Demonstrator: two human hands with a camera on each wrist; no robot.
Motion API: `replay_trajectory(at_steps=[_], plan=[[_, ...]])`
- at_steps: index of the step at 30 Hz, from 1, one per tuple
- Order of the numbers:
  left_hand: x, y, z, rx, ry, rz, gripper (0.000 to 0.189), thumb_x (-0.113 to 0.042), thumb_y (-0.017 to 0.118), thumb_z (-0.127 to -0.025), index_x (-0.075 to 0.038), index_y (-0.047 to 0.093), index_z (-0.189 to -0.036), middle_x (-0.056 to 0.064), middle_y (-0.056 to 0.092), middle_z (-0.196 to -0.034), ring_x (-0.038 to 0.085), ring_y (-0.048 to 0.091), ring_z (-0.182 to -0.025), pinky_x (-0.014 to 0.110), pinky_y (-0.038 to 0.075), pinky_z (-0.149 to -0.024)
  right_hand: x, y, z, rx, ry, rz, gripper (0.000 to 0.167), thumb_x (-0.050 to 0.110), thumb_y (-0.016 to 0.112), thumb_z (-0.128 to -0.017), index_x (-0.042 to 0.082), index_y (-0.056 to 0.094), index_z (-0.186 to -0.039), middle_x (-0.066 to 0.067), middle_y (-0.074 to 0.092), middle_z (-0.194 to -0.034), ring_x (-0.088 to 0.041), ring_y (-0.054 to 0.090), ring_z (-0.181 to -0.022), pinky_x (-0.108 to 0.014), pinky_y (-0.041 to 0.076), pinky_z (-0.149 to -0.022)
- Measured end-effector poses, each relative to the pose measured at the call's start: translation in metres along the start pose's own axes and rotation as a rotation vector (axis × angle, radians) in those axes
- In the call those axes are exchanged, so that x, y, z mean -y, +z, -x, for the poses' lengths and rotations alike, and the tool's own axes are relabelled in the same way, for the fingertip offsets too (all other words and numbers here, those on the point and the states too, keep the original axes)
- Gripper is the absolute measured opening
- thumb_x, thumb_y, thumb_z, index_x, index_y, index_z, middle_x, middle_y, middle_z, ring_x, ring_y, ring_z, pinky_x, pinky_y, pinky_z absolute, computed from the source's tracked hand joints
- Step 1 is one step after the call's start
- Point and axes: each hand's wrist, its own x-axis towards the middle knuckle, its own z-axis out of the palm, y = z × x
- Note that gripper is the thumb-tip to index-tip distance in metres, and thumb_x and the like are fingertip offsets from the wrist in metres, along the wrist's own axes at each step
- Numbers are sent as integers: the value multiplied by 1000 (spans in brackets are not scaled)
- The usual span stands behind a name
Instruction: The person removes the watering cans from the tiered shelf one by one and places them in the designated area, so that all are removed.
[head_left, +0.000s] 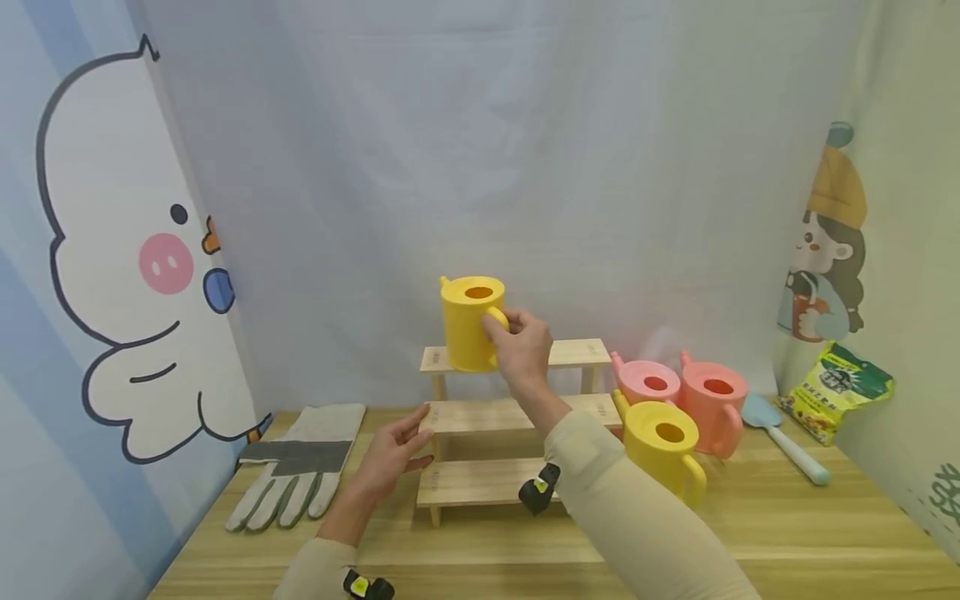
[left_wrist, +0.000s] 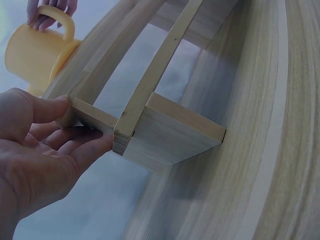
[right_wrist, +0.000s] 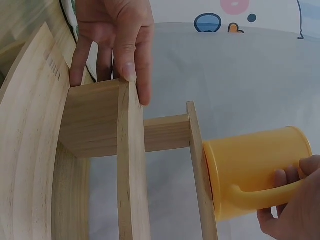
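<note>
A yellow watering can [head_left: 467, 329] stands upright at the left part of the top tier of a three-tier wooden stand [head_left: 487, 483]; its base meets the board in the right wrist view. My right hand [head_left: 522, 350] grips the can's handle [right_wrist: 265, 196]. At the stand's left end, my left hand [head_left: 392, 454] holds the edge of the middle tier, thumb [left_wrist: 50, 107] on one side of the board and fingers on the other. To the right of the stand are a second yellow watering can [head_left: 660, 446], a light pink can [head_left: 637, 375] and a coral pink can [head_left: 712, 404].
A grey and white work glove [head_left: 303, 462] lies on the wooden table [head_left: 817, 542] at left. On the right are a trowel [head_left: 787, 446] with a pale blue blade and a green and yellow packet [head_left: 836, 390] leaning at the wall. A pale curtain [head_left: 525, 167] hangs behind.
</note>
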Motion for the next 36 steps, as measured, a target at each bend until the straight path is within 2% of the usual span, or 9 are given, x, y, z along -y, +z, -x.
replay_trajectory(at_steps=[4, 13, 20, 25, 32, 36], plan=[[-1, 0, 0, 8, 18, -3, 54, -4, 51, -105, 4, 30, -154, 22, 16, -162, 42, 13, -148, 51, 51, -99, 0, 1, 0, -16, 2, -2, 26, 16, 73, -89, -2, 72, -108, -13, 73, -96, -25, 70, -87, -37, 63, -75], [-1, 1, 1, 7, 14, -1, 54, -4, 52, -105, 2, 31, -154, 22, 16, -163, 42, 12, -148, 50, 52, -98, 3, 0, 0, -56, 15, -2, 27, 14, 73, -89, -3, 73, -109, -14, 73, -99, -26, 70, -90, -37, 62, -77], [0, 0, 1, 17, 2, -6, 56, -6, 51, -105, -1, 30, -156, 19, 14, -164, 39, 13, -149, 50, 50, -101, 5, -1, 0, -64, 60, -8, 26, 16, 75, -86, -1, 74, -106, -12, 73, -96, -25, 70, -88, -37, 63, -76], [0, 0, 2, 14, -2, -4, 56, -7, 52, -105, -3, 30, -157, 18, 14, -164, 38, 13, -149, 50, 50, -101, 5, -2, 0, -73, 77, -30, 29, 16, 76, -85, 0, 75, -109, -12, 73, -99, -25, 71, -89, -39, 63, -77], [1, 2, 3, 6, -6, -3, 56, -6, 51, -105, -3, 30, -156, 19, 14, -164, 39, 14, -149, 50, 51, -100, 4, -4, 1, -93, 69, -53, 22, 13, 77, -82, 4, 80, -102, -10, 74, -94, -25, 71, -86, -41, 63, -75], [0, 1, 2, 6, -3, -4, 56, -6, 52, -105, -2, 30, -156, 19, 14, -164, 39, 16, -148, 50, 51, -100, 5, -5, 1, -86, 79, -67, 21, 13, 78, -82, 5, 80, -102, -9, 74, -97, -25, 70, -89, -42, 63, -77]])
